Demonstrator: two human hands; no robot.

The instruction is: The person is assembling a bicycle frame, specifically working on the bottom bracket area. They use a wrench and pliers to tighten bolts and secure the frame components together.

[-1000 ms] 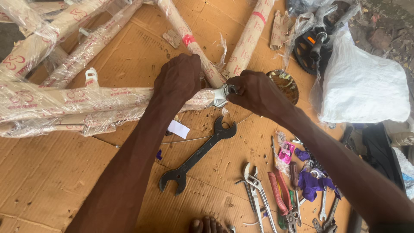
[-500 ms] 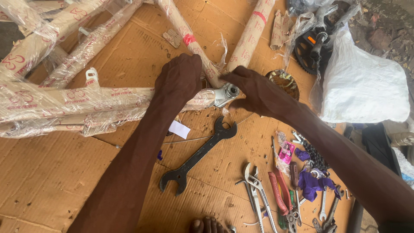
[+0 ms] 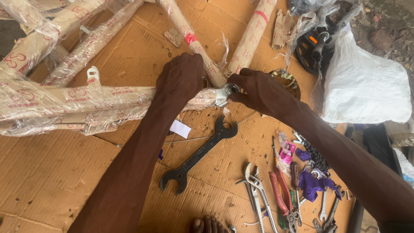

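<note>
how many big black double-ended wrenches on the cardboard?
1: the black wrench lies diagonally below both hands. Smaller tools are piled at lower right; more may be hidden there.

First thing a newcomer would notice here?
Two hands meeting at centre: the left hand presses down on a plastic-wrapped bike frame, the right hand fingers a metal fitting at the frame's end. Just below, a big black wrench lies on the cardboard.

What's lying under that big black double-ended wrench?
The black wrench rests flat on brown cardboard. A thin wire runs toward its upper jaw; whether it passes beneath is unclear. Whatever lies under the cardboard is covered.
</note>
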